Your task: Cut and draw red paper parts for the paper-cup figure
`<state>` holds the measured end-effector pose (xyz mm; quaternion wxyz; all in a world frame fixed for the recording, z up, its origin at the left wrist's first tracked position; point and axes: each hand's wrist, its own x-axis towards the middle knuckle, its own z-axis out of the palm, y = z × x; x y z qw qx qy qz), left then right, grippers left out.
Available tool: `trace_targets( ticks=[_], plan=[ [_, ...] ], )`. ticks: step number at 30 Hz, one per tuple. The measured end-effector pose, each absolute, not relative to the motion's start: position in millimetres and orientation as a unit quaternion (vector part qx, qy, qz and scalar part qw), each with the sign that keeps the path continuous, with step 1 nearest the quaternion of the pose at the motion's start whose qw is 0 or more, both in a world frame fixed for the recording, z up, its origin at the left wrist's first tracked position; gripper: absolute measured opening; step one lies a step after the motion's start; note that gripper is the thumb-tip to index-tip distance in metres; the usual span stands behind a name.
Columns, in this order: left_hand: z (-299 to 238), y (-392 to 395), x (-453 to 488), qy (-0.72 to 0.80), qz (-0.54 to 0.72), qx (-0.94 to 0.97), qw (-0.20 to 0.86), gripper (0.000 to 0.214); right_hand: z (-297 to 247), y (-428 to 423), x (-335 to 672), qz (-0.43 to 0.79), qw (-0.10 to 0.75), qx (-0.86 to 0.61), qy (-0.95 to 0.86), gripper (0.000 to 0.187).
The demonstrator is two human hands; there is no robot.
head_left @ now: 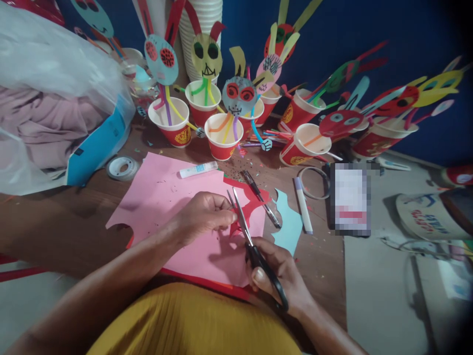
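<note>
while the left hand [210, 214] pinches it between thumb and forefinger, the small scrap of bright red paper [235, 229] is held just above the large pale pink paper sheet [155, 197], close to the blades of the black-handled metal scissors [248, 236]. the scrap looks thin and matt, with jagged, pointed edges; its full outline is hard to tell, partly hidden by the fingers and set against more red paper [254, 195] behind it. the left hand's other fingers are curled inward. the right hand [277, 271] grips the scissors, its fingers wrapped about the black handles with the thumb bent over them; how far the fingers pass through the loops cannot be told. the slim silver blades point up and away, their tips slightly apart.

the pink sheet has curved bites cut from its edges and dark flecks on it. a white glue stick tube [198, 169] lies across its far edge. right of the scissors are a slim black pen [260, 198], a light blue paper offcut [289, 224] with scalloped edges, and a white marker with a violet cap [303, 207], all on the dark brown wooden table [321, 276].
</note>
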<state>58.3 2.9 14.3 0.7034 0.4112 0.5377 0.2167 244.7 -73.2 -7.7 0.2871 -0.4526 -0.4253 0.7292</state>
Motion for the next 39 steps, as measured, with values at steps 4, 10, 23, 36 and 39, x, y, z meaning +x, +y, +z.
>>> trace_targets(
  ticks=[4, 10, 23, 36, 39],
  plan=[
    [15, 4, 60, 0.542, 0.214, 0.407, 0.703, 0.011, -5, -71, 245, 0.725, 0.289, -0.451, -0.434, 0.044],
    [15, 3, 59, 0.534, 0.207, 0.415, 0.707, 0.01, -4, -72, 245, 0.708, 0.285, -0.457, -0.456, 0.042],
    [13, 3, 58, 0.493, 0.221, 0.417, 0.731, 0.017, -8, -72, 244, 0.724, 0.337, -0.442, -0.407, 0.04],
    [6, -5, 66, 0.494, 0.291, 0.386, 0.723, 0.011, -13, -78, 245, 0.726, 0.351, -0.434, -0.401, 0.041],
    [8, -5, 65, 0.5, 0.287, 0.392, 0.717, 0.009, -13, -77, 243, 0.733, 0.339, -0.434, -0.4, 0.042]
  ],
)
